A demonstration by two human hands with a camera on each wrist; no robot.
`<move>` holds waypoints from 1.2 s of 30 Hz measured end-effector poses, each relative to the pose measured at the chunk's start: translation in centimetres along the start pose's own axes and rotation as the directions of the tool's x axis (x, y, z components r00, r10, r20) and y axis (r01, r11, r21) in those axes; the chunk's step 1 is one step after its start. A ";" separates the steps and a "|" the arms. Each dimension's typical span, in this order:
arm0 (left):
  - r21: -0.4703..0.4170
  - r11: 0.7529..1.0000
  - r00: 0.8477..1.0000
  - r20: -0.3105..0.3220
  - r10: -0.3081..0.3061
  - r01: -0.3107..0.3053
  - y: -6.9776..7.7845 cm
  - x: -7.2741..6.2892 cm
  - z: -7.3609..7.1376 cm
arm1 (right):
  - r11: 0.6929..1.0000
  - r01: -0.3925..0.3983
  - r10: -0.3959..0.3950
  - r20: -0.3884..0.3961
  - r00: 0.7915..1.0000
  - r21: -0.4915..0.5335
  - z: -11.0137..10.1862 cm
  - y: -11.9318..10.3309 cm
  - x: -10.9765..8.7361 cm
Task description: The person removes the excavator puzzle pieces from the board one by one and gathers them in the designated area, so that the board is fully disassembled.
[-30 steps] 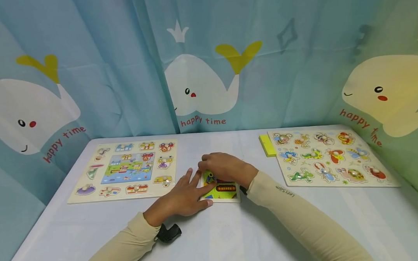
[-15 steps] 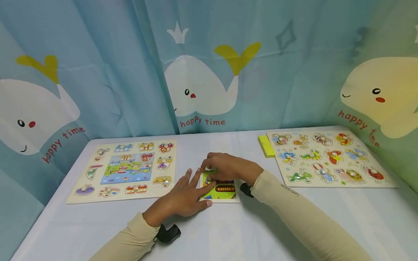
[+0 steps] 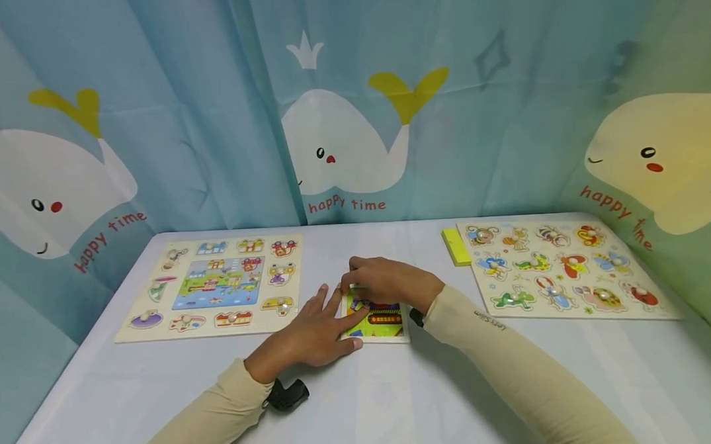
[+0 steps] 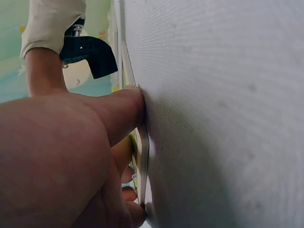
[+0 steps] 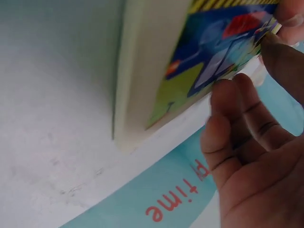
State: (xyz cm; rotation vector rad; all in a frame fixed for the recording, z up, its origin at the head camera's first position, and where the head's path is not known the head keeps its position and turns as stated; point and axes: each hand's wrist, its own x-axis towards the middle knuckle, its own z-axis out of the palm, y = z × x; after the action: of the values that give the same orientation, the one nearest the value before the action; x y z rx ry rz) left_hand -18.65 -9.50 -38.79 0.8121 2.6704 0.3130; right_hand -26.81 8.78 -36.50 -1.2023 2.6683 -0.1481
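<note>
A small puzzle board (image 3: 386,330) with a pale frame and a bright green vehicle picture lies on the table in the middle of the head view. My left hand (image 3: 314,336) rests at its left side with straight, spread fingers, one finger (image 3: 354,319) reaching onto the picture and the thumb at the near edge. Over the far part of the board bends my right hand (image 3: 388,280). In the right wrist view its thumb (image 5: 280,57) touches the picture (image 5: 213,61), while the other visible fingers (image 5: 223,99) curve loosely at the frame. I cannot tell whether it pinches a piece.
On the left lies a knobbed puzzle board (image 3: 208,331) with a town picture in its middle. An insect puzzle board (image 3: 580,308) lies on the right, with a yellow block (image 3: 455,247) by its corner. A whale-print curtain (image 3: 349,70) hangs behind the table (image 3: 369,407).
My right hand has shifted slightly rightward over the board, its fingers changing position on the picture. A red part of the picture shows beside it now. My left hand has stayed in place.
</note>
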 end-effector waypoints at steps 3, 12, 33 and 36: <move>-0.008 1.000 1.000 -0.001 0.006 -0.006 0.1 0.0 -0.1 | 0.998 0.011 -0.012 -0.011 1.000 -0.063 0.1 0.2 -0.2; -0.003 1.000 1.000 -0.010 0.016 -0.016 -0.2 -0.4 -0.5 | 0.993 0.003 -0.008 -0.040 0.999 -0.119 0.7 -0.7 -0.3; 0.034 0.999 1.000 0.005 0.011 -0.011 0.6 -0.1 -0.6 | 1.000 0.010 -0.009 -0.063 0.998 0.024 0.0 -0.2 -0.4; 0.025 1.000 1.000 0.003 0.011 -0.011 0.6 -0.1 -0.5 | 0.991 -0.044 0.049 -0.039 0.998 0.128 0.2 -0.1 -0.4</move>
State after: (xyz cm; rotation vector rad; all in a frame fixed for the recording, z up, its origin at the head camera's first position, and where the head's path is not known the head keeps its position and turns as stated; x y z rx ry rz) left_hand -18.47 -9.17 -38.09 0.8350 2.6727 0.2812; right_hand -26.45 9.01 -36.59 -1.1092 2.6744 -0.3336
